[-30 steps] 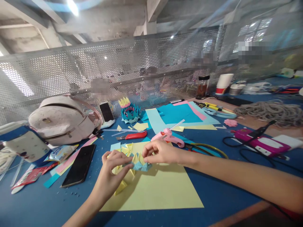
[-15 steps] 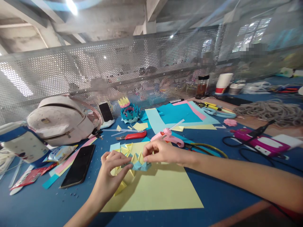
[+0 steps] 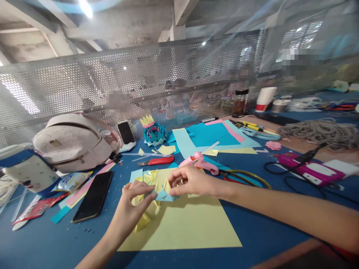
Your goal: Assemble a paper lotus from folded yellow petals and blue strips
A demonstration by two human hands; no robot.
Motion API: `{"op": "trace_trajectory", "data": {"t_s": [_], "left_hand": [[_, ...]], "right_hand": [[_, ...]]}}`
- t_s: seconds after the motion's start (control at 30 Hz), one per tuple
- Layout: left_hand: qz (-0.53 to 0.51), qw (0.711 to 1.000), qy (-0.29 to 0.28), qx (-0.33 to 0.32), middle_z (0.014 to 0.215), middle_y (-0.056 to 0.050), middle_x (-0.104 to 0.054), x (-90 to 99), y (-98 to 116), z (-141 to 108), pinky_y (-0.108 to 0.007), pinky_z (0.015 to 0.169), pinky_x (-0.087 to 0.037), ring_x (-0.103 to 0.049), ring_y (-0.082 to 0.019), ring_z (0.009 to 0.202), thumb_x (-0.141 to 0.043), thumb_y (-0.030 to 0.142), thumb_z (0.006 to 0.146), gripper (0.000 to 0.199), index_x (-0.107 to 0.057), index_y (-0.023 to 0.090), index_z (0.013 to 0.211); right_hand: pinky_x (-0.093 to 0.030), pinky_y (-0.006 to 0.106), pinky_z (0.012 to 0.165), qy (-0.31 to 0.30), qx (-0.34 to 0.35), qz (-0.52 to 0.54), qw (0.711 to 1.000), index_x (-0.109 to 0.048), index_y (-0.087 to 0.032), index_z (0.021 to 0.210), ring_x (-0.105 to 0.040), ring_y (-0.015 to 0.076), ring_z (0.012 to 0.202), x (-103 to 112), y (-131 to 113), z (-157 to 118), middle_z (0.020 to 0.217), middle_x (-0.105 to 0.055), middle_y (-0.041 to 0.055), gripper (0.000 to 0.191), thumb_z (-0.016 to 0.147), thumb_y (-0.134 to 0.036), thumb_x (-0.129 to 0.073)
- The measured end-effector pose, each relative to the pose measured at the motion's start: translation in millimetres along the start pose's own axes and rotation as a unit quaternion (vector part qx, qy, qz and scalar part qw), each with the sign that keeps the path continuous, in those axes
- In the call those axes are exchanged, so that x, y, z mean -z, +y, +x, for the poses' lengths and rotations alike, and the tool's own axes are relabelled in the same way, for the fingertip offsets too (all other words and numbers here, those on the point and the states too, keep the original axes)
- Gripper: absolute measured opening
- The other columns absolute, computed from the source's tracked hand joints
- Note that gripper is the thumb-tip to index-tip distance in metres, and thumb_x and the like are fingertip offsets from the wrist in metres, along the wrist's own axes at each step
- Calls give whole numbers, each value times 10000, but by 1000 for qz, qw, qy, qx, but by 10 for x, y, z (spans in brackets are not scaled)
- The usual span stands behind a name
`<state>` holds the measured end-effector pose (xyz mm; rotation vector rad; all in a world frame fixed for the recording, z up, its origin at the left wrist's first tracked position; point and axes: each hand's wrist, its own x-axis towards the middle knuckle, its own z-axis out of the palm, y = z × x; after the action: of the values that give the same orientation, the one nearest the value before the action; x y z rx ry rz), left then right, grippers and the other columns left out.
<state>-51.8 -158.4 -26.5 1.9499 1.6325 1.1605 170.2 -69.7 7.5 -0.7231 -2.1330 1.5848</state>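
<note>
Between my hands is a folded-paper piece (image 3: 164, 195), light blue along its lower band with yellow points standing up from it. My left hand (image 3: 137, 196) pinches its left end between thumb and fingers. At the right end, my right hand (image 3: 185, 181) grips it with curled fingers, which partly hide it. Yellow folded paper pieces (image 3: 142, 222) lie beside and behind my left hand. Under all this is a large pale yellow sheet (image 3: 193, 228). A pink glue gun (image 3: 199, 161) lies just behind my right hand.
A red utility knife (image 3: 160, 160) and scissors (image 3: 246, 173) lie nearby. To the left are a black phone (image 3: 94, 196), a backpack (image 3: 73, 140) and a mug (image 3: 30, 172). A blue-and-yellow paper model (image 3: 154, 132) stands behind. Purple device (image 3: 311, 168) with cables lies right.
Both hands stay on the paper piece with almost no movement. The piece's blue band looks tilted slightly differently, and my right fingers have shifted a little.
</note>
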Motion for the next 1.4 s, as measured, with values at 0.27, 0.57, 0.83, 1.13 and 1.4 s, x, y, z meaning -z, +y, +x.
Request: {"op": "trace_trajectory", "data": {"t_s": [0.27,0.57,0.83,1.13,1.4], "left_hand": [[254,914,138,-285,727,41,-723,194,210,-78,-393,862,-336,-607,-188,739,-683,169,850,93,-689,262,852],[413,734,125,-525,844,50,-785,388,315,-285,-233,1077,-219,-610,-110,701,-423,14,922,386,-760,201,948],[380,808,155,-423,950,63,-790,179,211,-467,-219,1068,-242,-680,-94,760,-411,53,979,390,-731,242,1097],[391,795,158,-436,934,92,-791,159,122,-492,-205,1106,-256,-695,-80,742,-473,-36,904,448,-709,256,1147],[398,784,155,-451,952,100,-787,186,93,-482,-196,1107,-237,-674,-75,748,-458,-28,900,447,-723,265,1109]], "right_hand": [[-419,258,711,78,203,-201,955,-738,-194,858,-545,153,803,-9,-87,-82,838,-728,15,92,829,-281,-730],[-405,308,707,168,504,-486,694,-687,-204,964,-517,167,833,-16,-63,-153,924,-744,6,93,906,-183,-619],[-388,316,717,151,529,-525,649,-706,-249,1047,-523,162,855,7,-28,-153,936,-738,-21,165,899,-240,-633],[-369,307,674,145,535,-553,622,-708,-245,1034,-505,144,855,21,-7,-148,1042,-729,-15,151,908,-239,-626],[-352,311,673,137,539,-548,625,-707,-220,1011,-511,153,833,21,-15,-141,991,-739,-15,130,902,-217,-637]]}}
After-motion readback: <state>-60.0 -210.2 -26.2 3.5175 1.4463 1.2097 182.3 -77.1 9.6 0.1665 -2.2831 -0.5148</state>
